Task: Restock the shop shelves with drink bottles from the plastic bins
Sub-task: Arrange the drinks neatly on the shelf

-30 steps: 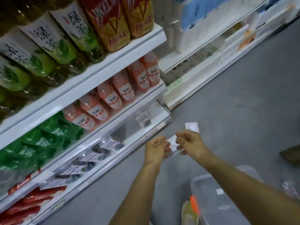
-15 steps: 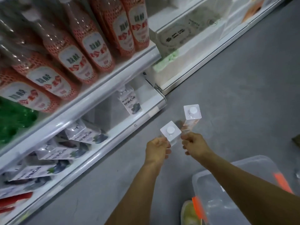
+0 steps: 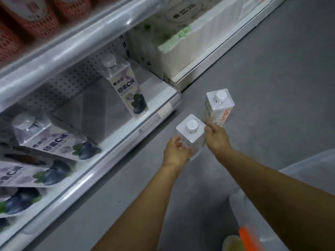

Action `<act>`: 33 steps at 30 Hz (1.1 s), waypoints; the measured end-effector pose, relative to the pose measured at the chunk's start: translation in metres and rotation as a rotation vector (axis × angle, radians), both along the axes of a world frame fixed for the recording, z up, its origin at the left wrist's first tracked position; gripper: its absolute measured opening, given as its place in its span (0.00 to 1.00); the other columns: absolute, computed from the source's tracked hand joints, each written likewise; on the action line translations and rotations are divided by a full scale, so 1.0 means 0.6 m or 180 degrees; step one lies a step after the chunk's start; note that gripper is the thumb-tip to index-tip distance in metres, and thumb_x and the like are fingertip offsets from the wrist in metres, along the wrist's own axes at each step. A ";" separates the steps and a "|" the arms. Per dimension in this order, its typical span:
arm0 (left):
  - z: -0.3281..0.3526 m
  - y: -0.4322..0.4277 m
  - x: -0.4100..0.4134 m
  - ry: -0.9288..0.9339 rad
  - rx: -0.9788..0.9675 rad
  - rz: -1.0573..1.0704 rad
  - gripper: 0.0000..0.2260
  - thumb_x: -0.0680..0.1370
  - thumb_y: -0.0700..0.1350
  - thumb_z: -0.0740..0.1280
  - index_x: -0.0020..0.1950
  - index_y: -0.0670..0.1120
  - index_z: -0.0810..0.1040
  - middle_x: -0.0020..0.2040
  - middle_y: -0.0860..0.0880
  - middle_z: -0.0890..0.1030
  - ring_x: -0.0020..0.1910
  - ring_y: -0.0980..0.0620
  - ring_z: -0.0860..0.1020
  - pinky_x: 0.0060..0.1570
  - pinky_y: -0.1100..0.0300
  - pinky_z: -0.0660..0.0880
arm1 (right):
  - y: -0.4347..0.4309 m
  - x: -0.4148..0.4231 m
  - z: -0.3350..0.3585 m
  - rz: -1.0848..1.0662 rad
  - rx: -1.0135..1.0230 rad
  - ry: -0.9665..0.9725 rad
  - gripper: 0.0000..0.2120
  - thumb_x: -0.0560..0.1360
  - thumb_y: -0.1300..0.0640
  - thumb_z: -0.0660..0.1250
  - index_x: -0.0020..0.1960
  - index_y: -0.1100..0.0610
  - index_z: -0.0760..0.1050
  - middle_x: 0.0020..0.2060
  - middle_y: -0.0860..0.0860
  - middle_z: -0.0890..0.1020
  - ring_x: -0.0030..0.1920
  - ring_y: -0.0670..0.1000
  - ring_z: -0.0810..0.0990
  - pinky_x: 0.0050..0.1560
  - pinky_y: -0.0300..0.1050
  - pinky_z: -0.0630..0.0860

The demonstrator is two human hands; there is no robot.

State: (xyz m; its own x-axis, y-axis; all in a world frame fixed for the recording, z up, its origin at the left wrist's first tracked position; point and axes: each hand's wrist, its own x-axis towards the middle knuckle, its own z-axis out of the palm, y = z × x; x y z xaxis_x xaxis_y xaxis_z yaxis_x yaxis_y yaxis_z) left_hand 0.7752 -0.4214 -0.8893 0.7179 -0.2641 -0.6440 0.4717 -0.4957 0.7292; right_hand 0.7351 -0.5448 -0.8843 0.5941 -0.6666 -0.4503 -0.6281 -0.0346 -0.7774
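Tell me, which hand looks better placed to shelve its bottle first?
Probably left: the left hand grips a bottle nearer the bottom shelf; the right hand holds its orange-labelled bottle farther out.

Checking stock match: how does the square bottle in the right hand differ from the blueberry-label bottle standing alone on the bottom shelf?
The square orange-lettered bottle is held by the right hand above the floor; the square blueberry-label bottle stands untouched on the white bottom shelf. Its lettering is dark, the held one's orange. Both have white round caps.
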 end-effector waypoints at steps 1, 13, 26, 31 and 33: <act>-0.008 -0.001 0.004 -0.0107 -0.0012 -0.0058 0.25 0.75 0.38 0.72 0.68 0.53 0.68 0.60 0.54 0.72 0.59 0.48 0.76 0.61 0.49 0.77 | 0.001 0.002 -0.009 -0.0049 -0.0020 -0.0052 0.16 0.82 0.60 0.54 0.64 0.63 0.75 0.62 0.61 0.77 0.59 0.59 0.75 0.63 0.55 0.72; -0.118 -0.017 0.051 -0.1317 -0.0086 -0.0707 0.40 0.64 0.49 0.82 0.70 0.51 0.66 0.69 0.52 0.72 0.66 0.51 0.73 0.66 0.47 0.73 | -0.014 0.040 -0.059 -0.0221 -0.0241 -0.0185 0.11 0.80 0.57 0.59 0.47 0.58 0.79 0.46 0.55 0.78 0.51 0.60 0.78 0.55 0.61 0.79; -0.121 0.035 0.185 -0.0773 -0.1164 -0.1198 0.28 0.76 0.44 0.72 0.75 0.50 0.69 0.68 0.49 0.76 0.67 0.45 0.75 0.64 0.46 0.76 | -0.047 0.104 -0.054 0.0918 0.0101 0.0013 0.12 0.82 0.54 0.60 0.59 0.62 0.72 0.46 0.60 0.84 0.38 0.54 0.83 0.32 0.41 0.78; -0.112 0.016 0.195 -0.0897 -0.1045 -0.1313 0.19 0.81 0.40 0.66 0.72 0.45 0.72 0.60 0.45 0.82 0.60 0.46 0.80 0.61 0.46 0.78 | -0.066 0.103 -0.066 0.0853 0.0709 -0.0115 0.16 0.82 0.53 0.60 0.68 0.56 0.71 0.55 0.60 0.80 0.50 0.58 0.81 0.40 0.48 0.83; -0.112 0.014 0.197 -0.0968 -0.0950 -0.1335 0.18 0.81 0.40 0.65 0.71 0.44 0.72 0.59 0.45 0.82 0.59 0.46 0.81 0.61 0.45 0.77 | -0.070 0.100 -0.069 0.0793 0.1065 -0.0196 0.19 0.81 0.53 0.62 0.71 0.54 0.69 0.61 0.59 0.78 0.55 0.61 0.80 0.41 0.51 0.84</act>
State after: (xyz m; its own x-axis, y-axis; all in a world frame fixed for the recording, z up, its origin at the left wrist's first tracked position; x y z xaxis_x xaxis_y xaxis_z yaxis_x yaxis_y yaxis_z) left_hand 0.8933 -0.4127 -0.9563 0.6539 -0.7028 -0.2803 0.0283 -0.3475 0.9373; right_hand 0.7954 -0.5867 -0.9259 0.7512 -0.3222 -0.5761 -0.5844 0.0810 -0.8074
